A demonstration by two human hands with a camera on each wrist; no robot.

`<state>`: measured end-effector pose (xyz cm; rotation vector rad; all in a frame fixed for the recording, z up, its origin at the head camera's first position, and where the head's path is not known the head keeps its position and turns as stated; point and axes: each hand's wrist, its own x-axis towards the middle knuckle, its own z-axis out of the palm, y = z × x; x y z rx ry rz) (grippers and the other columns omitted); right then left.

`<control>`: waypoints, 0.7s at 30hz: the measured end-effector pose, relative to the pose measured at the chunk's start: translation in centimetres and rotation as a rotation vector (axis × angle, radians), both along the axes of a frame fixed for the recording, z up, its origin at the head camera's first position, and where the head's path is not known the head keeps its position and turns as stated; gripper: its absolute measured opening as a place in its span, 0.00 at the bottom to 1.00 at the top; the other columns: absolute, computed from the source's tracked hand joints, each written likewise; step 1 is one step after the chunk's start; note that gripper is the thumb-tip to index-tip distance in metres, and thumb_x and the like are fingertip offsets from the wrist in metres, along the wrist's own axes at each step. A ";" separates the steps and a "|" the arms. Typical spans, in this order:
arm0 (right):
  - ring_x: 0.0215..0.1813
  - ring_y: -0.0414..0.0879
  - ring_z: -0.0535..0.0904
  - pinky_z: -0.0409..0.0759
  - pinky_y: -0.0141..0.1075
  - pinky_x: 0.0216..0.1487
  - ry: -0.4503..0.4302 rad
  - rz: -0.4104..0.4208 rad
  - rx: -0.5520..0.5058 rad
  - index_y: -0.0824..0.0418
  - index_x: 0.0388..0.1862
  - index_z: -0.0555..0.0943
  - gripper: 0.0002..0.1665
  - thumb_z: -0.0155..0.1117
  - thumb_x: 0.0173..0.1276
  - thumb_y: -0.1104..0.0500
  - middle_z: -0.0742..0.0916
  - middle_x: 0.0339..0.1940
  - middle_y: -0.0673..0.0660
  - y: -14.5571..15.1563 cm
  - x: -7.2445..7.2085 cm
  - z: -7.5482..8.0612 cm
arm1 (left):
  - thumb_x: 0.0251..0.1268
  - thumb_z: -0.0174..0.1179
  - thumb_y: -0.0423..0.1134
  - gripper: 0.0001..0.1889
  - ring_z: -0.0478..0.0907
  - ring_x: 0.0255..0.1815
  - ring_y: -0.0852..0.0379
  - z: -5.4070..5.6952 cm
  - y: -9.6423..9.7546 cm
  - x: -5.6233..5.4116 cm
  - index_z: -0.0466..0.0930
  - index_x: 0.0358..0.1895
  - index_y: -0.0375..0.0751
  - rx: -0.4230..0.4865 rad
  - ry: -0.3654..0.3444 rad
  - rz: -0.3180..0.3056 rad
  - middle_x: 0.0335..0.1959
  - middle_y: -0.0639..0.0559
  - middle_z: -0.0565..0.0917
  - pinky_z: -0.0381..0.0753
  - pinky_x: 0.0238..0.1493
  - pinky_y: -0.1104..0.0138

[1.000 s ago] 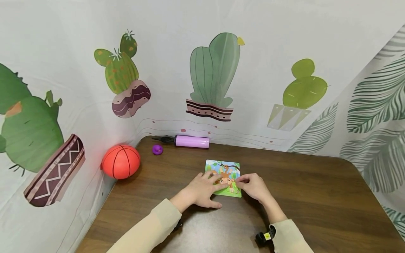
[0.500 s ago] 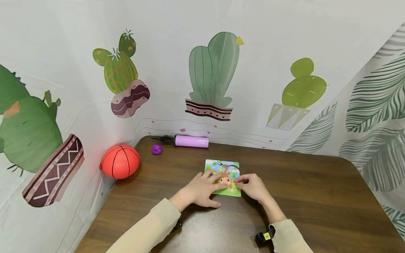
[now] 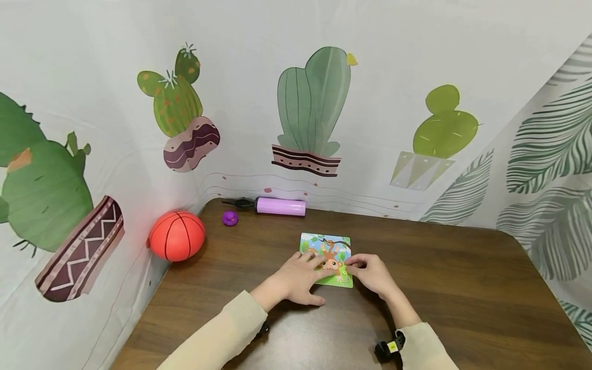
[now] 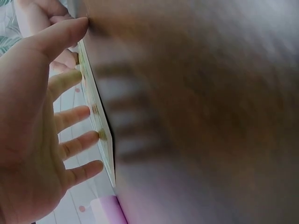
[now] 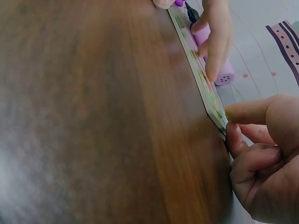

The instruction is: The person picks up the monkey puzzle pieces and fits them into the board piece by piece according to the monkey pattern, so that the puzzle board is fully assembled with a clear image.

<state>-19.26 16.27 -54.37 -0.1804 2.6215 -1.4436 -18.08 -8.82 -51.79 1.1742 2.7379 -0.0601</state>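
Note:
A square jigsaw puzzle [image 3: 341,246] with a hanging monkey picture lies flat on the brown table in the head view. My left hand [image 3: 299,277] rests on its left and lower part, fingers spread, covering part of the picture. In the left wrist view, that hand's fingertips touch the puzzle's face, while the thumb [image 4: 70,30] points away beside it. At the puzzle's right edge, my right hand [image 3: 371,275] pinches near the lower corner with thumb and index finger. The right wrist view shows this index finger [image 5: 250,111] on the top face; the other fingers are curled.
A red ball [image 3: 177,236] sits at the table's left edge. Along the back lie a purple hand pump [image 3: 280,206] with a black nozzle and a small round purple thing [image 3: 229,218]. A cactus-print cloth [image 3: 245,103] hangs behind the table [image 3: 439,277].
The left hand has slid slightly to the right over the puzzle, covering more of the monkey's face. The right hand stays at the right edge with hardly any motion.

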 end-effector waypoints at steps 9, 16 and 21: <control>0.38 0.47 0.80 0.78 0.37 0.37 0.003 -0.002 -0.014 0.61 0.42 0.89 0.05 0.72 0.69 0.64 0.87 0.34 0.52 0.0 0.1 -0.3 | 0.67 0.56 0.74 0.41 0.52 0.82 0.48 -0.1 1.1 0.1 0.61 0.82 0.69 0.010 -0.018 -0.034 0.83 0.60 0.58 0.57 0.76 0.42; 0.38 0.47 0.80 0.79 0.39 0.39 -0.002 0.011 -0.020 0.60 0.43 0.89 0.06 0.72 0.68 0.63 0.86 0.34 0.52 -0.1 0.1 -0.2 | 0.67 0.57 0.73 0.40 0.55 0.81 0.46 -0.1 1.3 0.0 0.62 0.81 0.69 0.026 -0.019 -0.040 0.82 0.59 0.60 0.61 0.74 0.40; 0.33 0.46 0.78 0.77 0.36 0.33 0.083 0.032 -0.049 0.61 0.44 0.89 0.07 0.73 0.68 0.63 0.86 0.32 0.52 0.4 0.0 0.2 | 0.67 0.56 0.74 0.42 0.53 0.82 0.45 -0.3 0.7 -0.3 0.59 0.82 0.70 0.046 -0.047 -0.030 0.83 0.60 0.57 0.58 0.75 0.39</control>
